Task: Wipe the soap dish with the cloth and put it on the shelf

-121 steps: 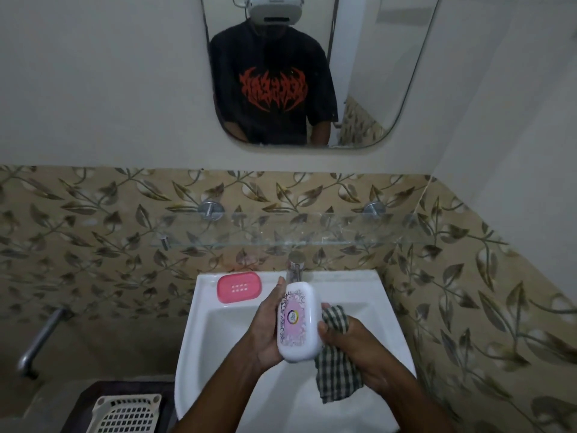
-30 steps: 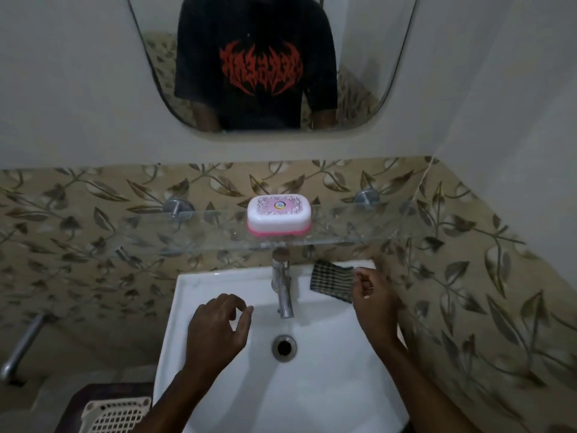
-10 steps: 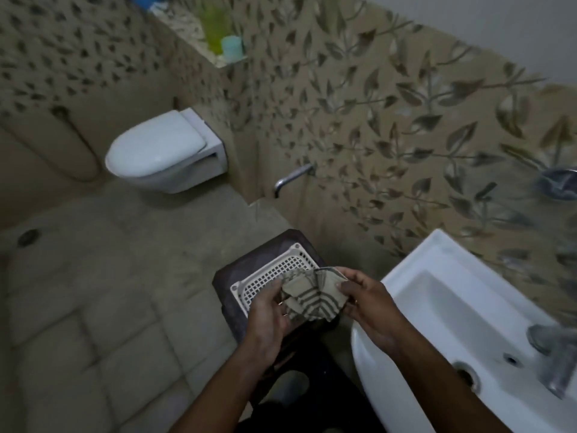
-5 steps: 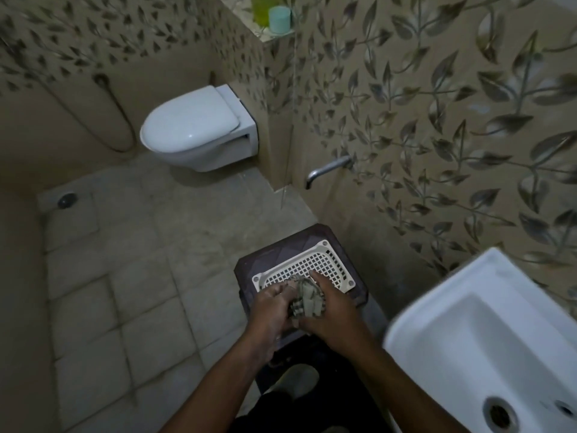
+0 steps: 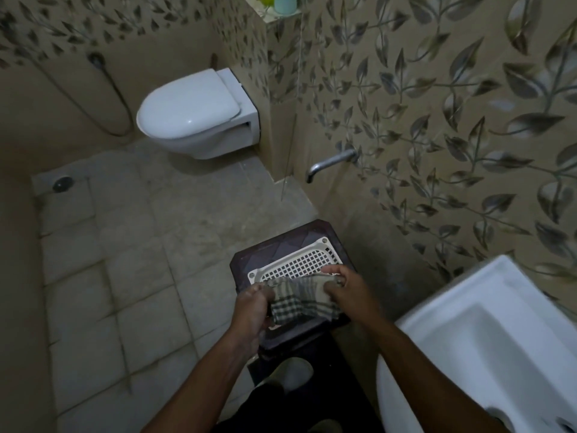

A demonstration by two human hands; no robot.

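Both my hands hold the checked cloth stretched between them, just above the near edge of a white perforated basket. My left hand grips the cloth's left end; my right hand grips its right end. The basket rests on a dark stool. The soap dish and the glass shelf are out of view.
The white washbasin fills the lower right corner. A wall tap juts from the leaf-patterned tiles beyond the stool. A white toilet hangs on the far wall, a floor drain at the left.
Since half a second ago the cloth has been pulled from a bunched wad into a wider spread between my hands, still over the basket. The view has shifted slightly.
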